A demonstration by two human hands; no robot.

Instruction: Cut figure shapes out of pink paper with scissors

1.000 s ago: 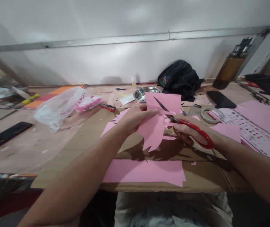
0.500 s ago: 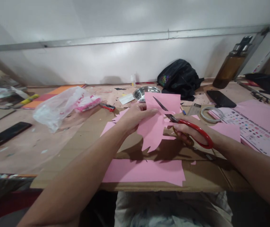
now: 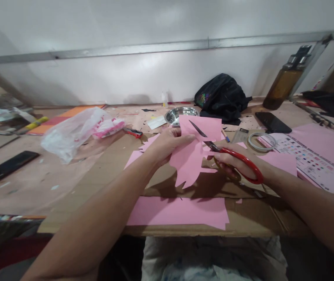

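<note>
My left hand [image 3: 169,144] pinches a sheet of pink paper [image 3: 186,162] by its left side, thumb on top. The sheet is held above the cardboard, its lower edge cut into jagged points. In my right hand [image 3: 233,162] is a pair of scissors [image 3: 243,160] with red handles. Their blades are parted around the paper, one in front of it, and a narrow strip hangs near the fingers. Some of the fingers on the handles are hidden. A larger pink sheet [image 3: 178,212] lies near the cardboard's front edge.
Brown cardboard [image 3: 96,195] covers the table's front. Behind it are a steel bowl [image 3: 172,117], a black bag [image 3: 222,97], a phone [image 3: 273,122] and a tape roll [image 3: 262,141]. Leftward lie a plastic bag [image 3: 70,134], a red cutter [image 3: 133,133] and another dark phone [image 3: 8,168].
The pink sheet's upper right edge has shifted very slightly left. Both hands and the parted scissors are in nearly the same place.
</note>
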